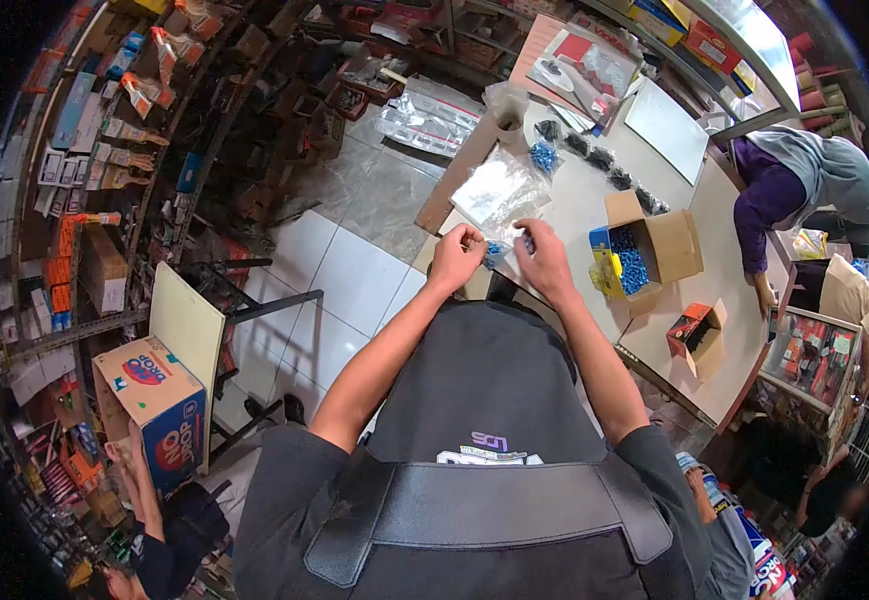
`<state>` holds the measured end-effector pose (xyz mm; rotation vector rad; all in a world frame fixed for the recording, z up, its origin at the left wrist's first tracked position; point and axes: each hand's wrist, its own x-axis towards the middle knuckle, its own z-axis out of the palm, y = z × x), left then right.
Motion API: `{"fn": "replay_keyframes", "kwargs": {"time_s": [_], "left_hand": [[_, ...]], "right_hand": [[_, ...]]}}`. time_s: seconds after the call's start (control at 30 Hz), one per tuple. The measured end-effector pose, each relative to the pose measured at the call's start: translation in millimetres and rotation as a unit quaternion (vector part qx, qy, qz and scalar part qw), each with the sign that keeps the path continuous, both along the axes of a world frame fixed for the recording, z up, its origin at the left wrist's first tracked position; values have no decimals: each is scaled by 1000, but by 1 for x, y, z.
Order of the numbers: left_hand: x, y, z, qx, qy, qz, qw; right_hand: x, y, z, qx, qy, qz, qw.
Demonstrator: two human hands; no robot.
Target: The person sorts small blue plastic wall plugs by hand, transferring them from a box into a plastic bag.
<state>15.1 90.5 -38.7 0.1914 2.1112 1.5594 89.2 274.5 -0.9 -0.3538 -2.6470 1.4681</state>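
Both my hands are at the near edge of the table. My left hand [458, 258] has its fingers curled into a pinch; what it grips is too small to make out. My right hand [545, 262] is closed too, with a bit of blue showing at its fingertips. Between them lies a small clump of blue pieces [495, 252], seemingly in clear plastic. Just beyond are clear plastic bags [517, 188]. To the right, an open cardboard box [677, 246] stands by a blue-and-yellow box full of small blue pieces [629, 262].
A bagged blue bundle [544, 156] and a row of black packets [595, 155] lie farther back. A small open box [697, 338] sits at the right. One person in a purple sleeve [758, 215] leans on the table; another handles a carton [160, 410] at the left.
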Motion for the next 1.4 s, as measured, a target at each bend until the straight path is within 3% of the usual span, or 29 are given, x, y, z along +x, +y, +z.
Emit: {"fn": "replay_keyframes", "kwargs": {"time_s": [0.07,0.13,0.37,0.67,1.0,1.17,1.4], "left_hand": [[0,-1,-1,6,-12,4,1000],[0,-2,-5,13,-25,7,1000],[-1,-4,-5,13,-3,2,1000],[-3,-1,-3,30,-33,2,999],[-5,2,-10,44,-27,-1,999],[-5,0,-11,40,-19,0,999],[-4,-2,-9,27,-25,-3,999]], "right_hand": [[2,18,-19,6,-1,-36,999],[7,36,-38,106,60,-46,991],[17,56,-63,142,9,-42,989],[7,54,-61,121,-61,-58,989],[3,50,-58,113,-51,-56,991],[6,54,-60,80,-10,-138,987],[15,54,-72,93,-23,-139,986]]}}
